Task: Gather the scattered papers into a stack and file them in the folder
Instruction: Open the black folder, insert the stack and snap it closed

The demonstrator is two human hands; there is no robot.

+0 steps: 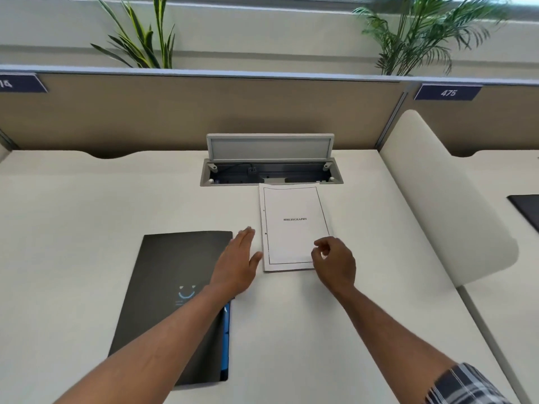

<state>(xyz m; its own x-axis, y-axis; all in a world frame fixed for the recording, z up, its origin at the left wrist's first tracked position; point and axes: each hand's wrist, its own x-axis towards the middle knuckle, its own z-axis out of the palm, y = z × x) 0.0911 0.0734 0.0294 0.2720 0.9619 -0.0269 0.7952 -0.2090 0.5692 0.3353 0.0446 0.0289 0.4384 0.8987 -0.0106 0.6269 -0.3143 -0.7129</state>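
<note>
Fingers (320,248) of the right hand (335,266) are seen curled toward the thumb at the near right corner of the white printed paper stack (294,225); whether the corner is actually pinched cannot be told. Fingers (246,237) of the left hand (237,263) are held straight and pressed together, the palm flat, just beside the stack's left edge, with the thumb touching or nearly touching that edge. The stack is found at about twelve o'clock from both hands and between them, its long axis running from six to twelve o'clock, its sheets squared under a page headed "BIBLIOGRAPHY". The right hand is judged the nearer for a lift. The closed black card folder (178,287) lies at nine o'clock from the stack, partly under the left forearm, and the coming move is judged to turn on carrying the stack that way.

Everything is borne by a smooth off-white desk (87,214). At twelve o'clock, touching the stack's far edge, an open grey cable hatch (271,167) is set into the desk. Beyond, a tan partition panel (204,112) is seen, with green plants (140,39) behind it.
</note>
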